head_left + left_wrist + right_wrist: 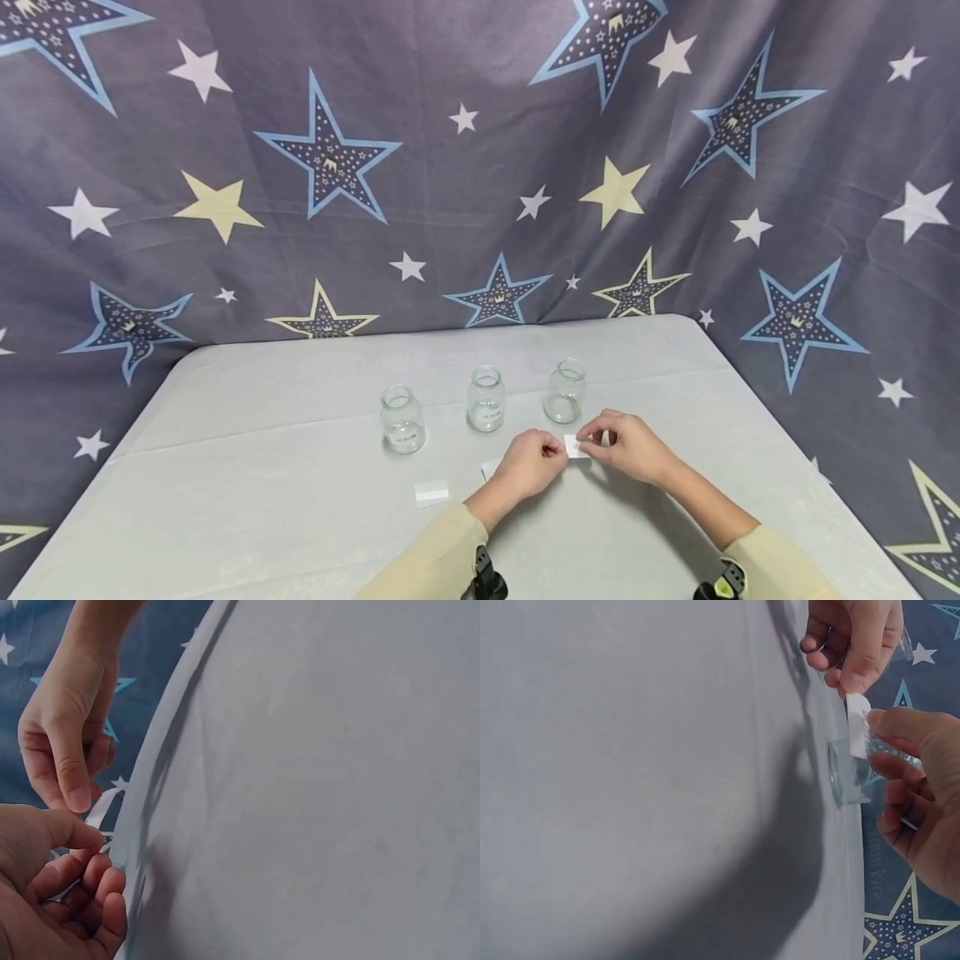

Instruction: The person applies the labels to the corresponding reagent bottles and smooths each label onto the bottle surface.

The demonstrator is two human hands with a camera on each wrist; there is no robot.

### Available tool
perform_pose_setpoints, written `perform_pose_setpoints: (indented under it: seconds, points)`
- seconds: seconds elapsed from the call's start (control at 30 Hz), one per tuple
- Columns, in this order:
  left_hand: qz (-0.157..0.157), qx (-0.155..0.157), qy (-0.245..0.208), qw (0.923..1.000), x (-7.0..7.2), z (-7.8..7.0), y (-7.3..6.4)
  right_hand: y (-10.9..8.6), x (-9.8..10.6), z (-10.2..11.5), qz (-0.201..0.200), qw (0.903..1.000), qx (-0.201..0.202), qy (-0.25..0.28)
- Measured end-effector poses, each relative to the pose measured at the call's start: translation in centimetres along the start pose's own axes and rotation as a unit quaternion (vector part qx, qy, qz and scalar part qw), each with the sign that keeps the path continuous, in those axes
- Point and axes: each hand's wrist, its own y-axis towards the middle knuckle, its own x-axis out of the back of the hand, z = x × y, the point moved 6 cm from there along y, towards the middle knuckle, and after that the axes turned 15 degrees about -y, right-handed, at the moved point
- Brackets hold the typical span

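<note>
Between my two hands is a small white label (572, 447), with a line of dark print showing in the right wrist view. My left hand (531, 461) pinches one end with thumb and finger. At the opposite end, the thumb and fingertips of my right hand (628, 446) grip the label. Just beyond it stands a glass jar (564, 392) with no lid, upright. A second glass jar (487, 400) to its left bears a white printed label low on its side. The leftmost glass jar (402, 421) has a similar one.
A white slip of paper (431, 493) lies on the tabletop left of my left forearm. Another white slip (490, 469) is partly hidden behind the left hand. The table has a white cloth (262, 475), and a star-patterned curtain (427, 208) hangs behind and beside it.
</note>
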Motion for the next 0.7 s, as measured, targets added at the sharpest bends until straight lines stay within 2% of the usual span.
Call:
perform_pose_setpoints:
  seconds: [0.13, 0.3, 0.47, 0.7]
  points:
    - [-0.001, -0.008, -0.03, 0.9995, 0.0, -0.2, -0.1, 0.1, 0.1, 0.6, -0.003, 0.9999, 0.014, 0.009]
    - [0.005, -0.002, -0.06, 0.9982, 0.1, -0.3, -0.2, 0.1, 0.1, 1.1, -0.009, 0.9996, 0.023, 0.01]
    - [0.006, 0.003, -0.068, 0.9977, 0.2, -0.3, -0.2, 0.1, 0.2, 1.4, -0.019, 0.9991, 0.035, 0.012]
    - [0.006, -0.005, -0.065, 0.9979, 0.4, -0.5, -0.3, 0.0, 0.1, 1.4, -0.006, 0.9993, 0.03, 0.02]
